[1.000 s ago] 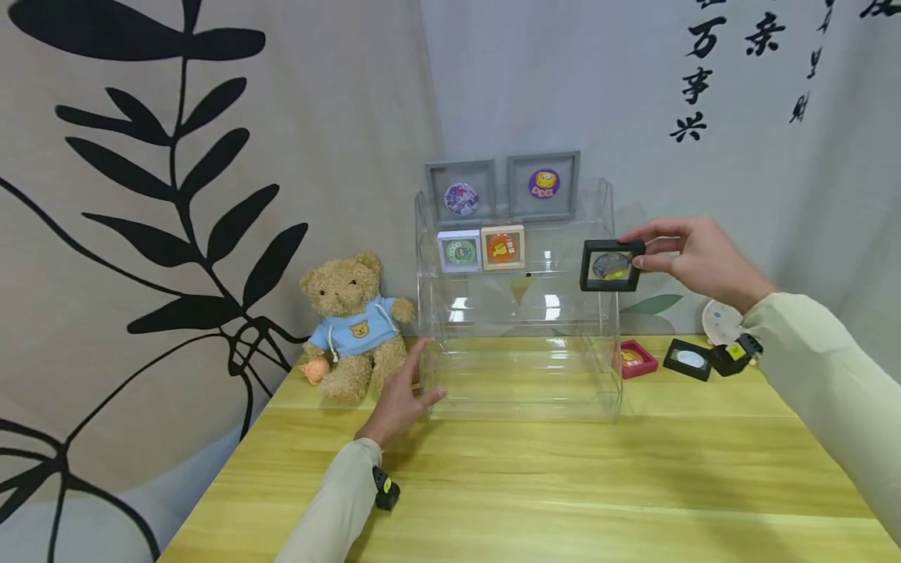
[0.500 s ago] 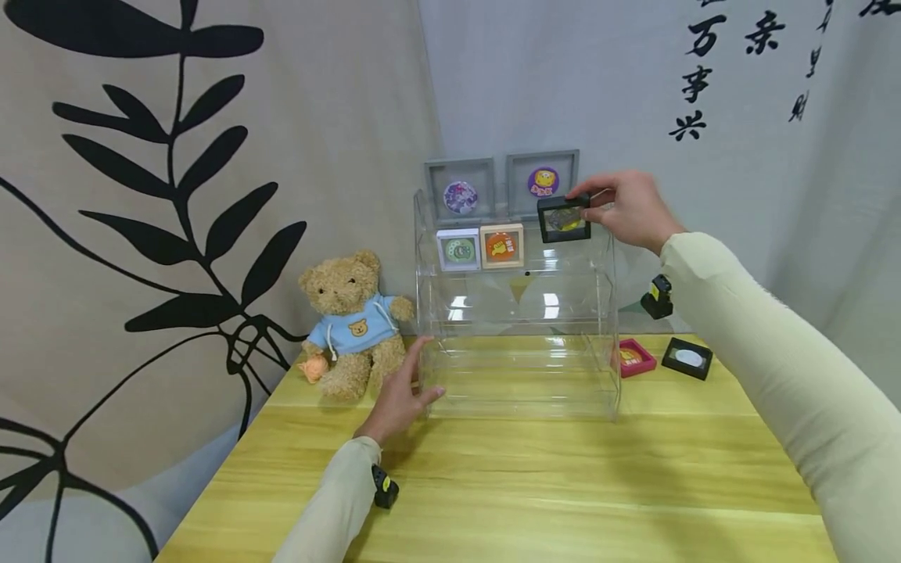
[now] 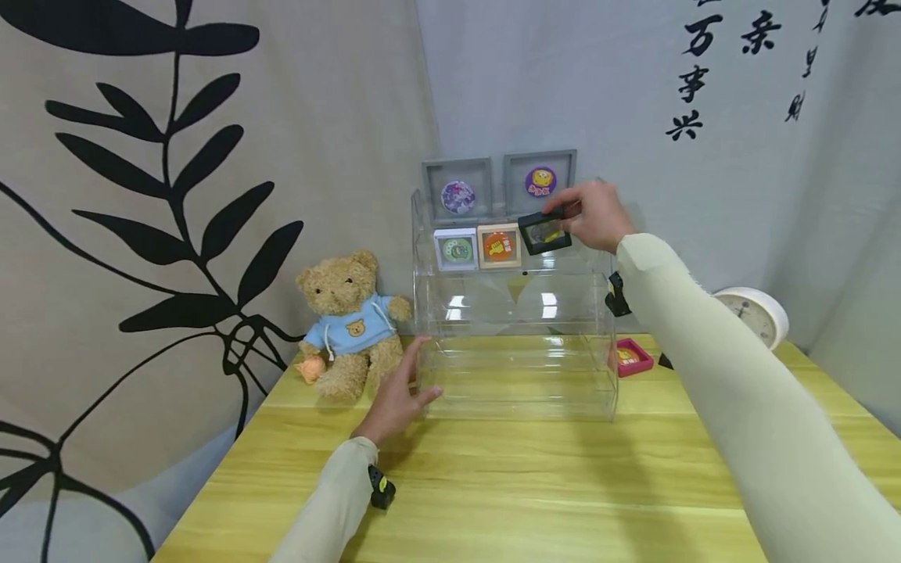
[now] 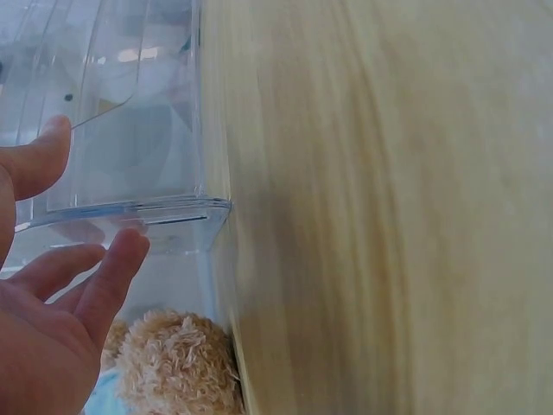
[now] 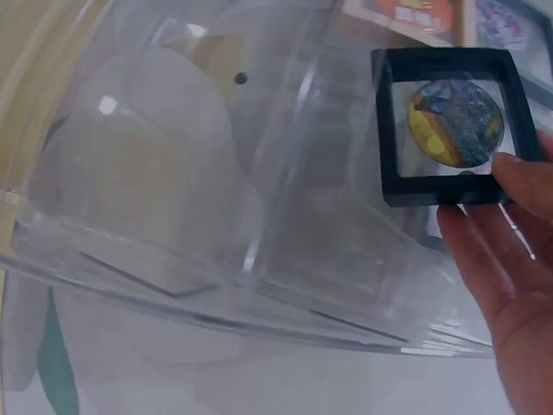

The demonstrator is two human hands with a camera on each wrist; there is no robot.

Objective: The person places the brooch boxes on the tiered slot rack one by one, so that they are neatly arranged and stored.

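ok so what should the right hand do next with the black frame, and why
I'd level the black frame and lower it onto the clear stand beside the cream frame. The right hand grips it tilted there, while the cream and white frames stand upright in one row, so squaring it first would probably help it match.

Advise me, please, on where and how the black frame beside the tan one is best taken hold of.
I'd probably pinch the black frame by its right-hand rim, coming from the right: the tan frame sits close on its left, and gripping the thick rim leaves the round badge uncovered.
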